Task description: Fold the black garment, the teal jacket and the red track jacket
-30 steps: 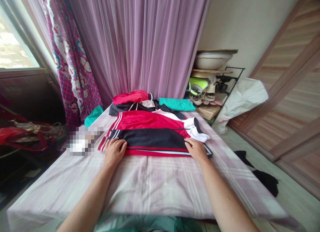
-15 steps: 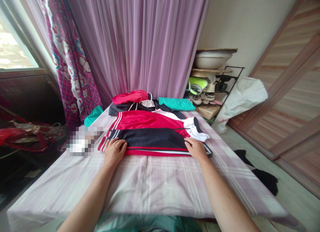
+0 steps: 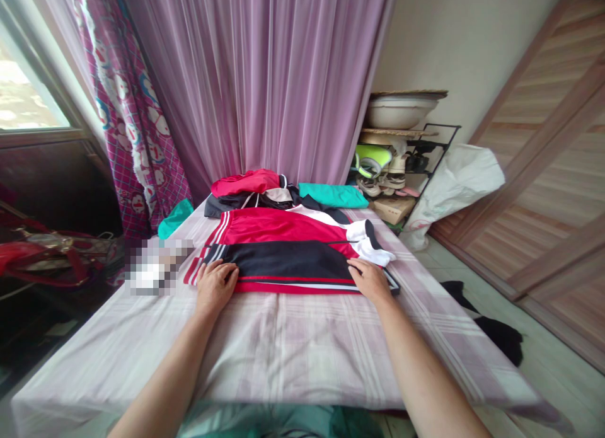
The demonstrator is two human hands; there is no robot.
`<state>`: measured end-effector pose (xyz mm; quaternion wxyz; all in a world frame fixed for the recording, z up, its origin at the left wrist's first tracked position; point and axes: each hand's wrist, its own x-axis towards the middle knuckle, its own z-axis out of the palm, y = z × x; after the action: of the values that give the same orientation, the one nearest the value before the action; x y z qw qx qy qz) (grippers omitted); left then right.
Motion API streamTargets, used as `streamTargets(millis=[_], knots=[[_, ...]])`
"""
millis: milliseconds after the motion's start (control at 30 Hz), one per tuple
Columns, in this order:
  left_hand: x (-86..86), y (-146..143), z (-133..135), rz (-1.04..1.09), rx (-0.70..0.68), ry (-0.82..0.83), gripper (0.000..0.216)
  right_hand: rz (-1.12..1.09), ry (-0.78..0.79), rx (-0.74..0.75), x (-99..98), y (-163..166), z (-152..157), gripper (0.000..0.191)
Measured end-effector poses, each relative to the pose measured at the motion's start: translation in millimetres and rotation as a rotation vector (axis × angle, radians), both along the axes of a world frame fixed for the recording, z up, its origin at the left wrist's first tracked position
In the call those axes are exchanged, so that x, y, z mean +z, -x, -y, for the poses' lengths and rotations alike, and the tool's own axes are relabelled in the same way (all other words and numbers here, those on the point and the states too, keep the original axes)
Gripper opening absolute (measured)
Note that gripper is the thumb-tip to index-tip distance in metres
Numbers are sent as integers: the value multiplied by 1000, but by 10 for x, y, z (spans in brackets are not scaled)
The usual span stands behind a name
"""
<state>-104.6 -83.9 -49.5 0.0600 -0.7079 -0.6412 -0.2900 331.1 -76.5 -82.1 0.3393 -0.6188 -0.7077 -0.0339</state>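
A red, black and white sports jacket (image 3: 283,259) lies folded lengthwise across the table, its striped hem at the left and a white part with dark edging at the right. My left hand (image 3: 215,285) rests on the near left corner, by the striped end, palm down with the fingers apart. On the near right part lies my right hand (image 3: 371,279), fingers stretched over the dark cloth. Both hands touch the near edge; the undersides of the fingers are hidden.
The table has a pale checked cloth (image 3: 278,343). Behind the jacket sit a heap of red and black clothes (image 3: 248,183) and a folded teal garment (image 3: 333,195). A blurred-out object (image 3: 155,271) lies at left. A shoe rack (image 3: 444,151) and white sack (image 3: 463,179) stand at right.
Both hands stay in place on the jacket, which lies as before. Only the camera view has shifted very slightly.
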Motion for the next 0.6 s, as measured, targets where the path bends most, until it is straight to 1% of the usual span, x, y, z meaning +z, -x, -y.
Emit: streamTargets(millis=[433,500,600], knots=[[-16,15,3,-7,-22,-24,30,-10,12,-9,28,20,21,29],[-24,15,1,-1,-21,-28,29,-16,-8,-12,41,27,20,29],[-29,9,-5,10,-12,-10,31,-16,-89,-11,109,45,46,32]])
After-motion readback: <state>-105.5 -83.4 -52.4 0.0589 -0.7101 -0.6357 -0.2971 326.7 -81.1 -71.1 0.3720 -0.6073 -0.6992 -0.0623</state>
